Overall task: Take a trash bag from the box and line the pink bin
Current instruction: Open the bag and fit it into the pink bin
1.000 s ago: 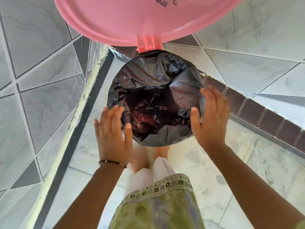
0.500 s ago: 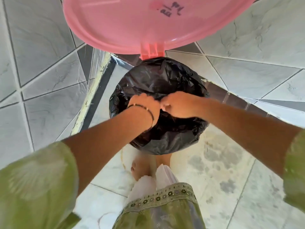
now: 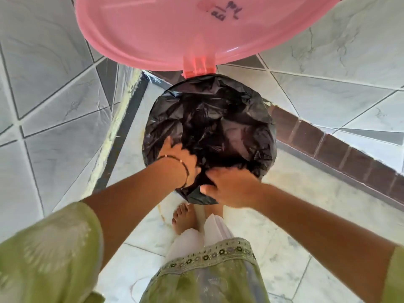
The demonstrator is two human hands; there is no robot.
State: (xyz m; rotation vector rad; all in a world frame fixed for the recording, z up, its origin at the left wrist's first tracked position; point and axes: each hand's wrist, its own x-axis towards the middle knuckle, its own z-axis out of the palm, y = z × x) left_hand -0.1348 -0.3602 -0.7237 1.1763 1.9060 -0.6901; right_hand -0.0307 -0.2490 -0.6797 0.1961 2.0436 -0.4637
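bin lid (image 3: 175,29): pink, hinged up and tilted back over the far rim, so the mouth is free for both hands to work; dark handwriting on its inner face, not legible.
pink bin: body not visible, wholly covered by the bag; only the lid and hinge tab (image 3: 198,68) show pink.
trash bag (image 3: 218,127): black, already seated in the bin, its edge folded outward over the rim all round; interior crumpled and sunk down into the cavity.
left hand (image 3: 177,159): at the near-left rim, fingers reaching in over the plastic; grip blurred and partly hidden by the bag, cannot tell if it pinches or only presses. thin bracelet at the wrist.
right hand (image 3: 231,186): at the near rim, fingers curled round a fold of bag, grip holding the plastic; judged to be pulling the overhang down so it stays on the rim.
floor (image 3: 284,215): pale marble tile; bin stands in a corner of grey tiled walls.
bare foot (image 3: 183,219): just near side of the bin.
box: not in view.
stage (judgement): lining nearly complete, near edge being tidied.
risk (judgement): thin film may slip off the rim if released slack.
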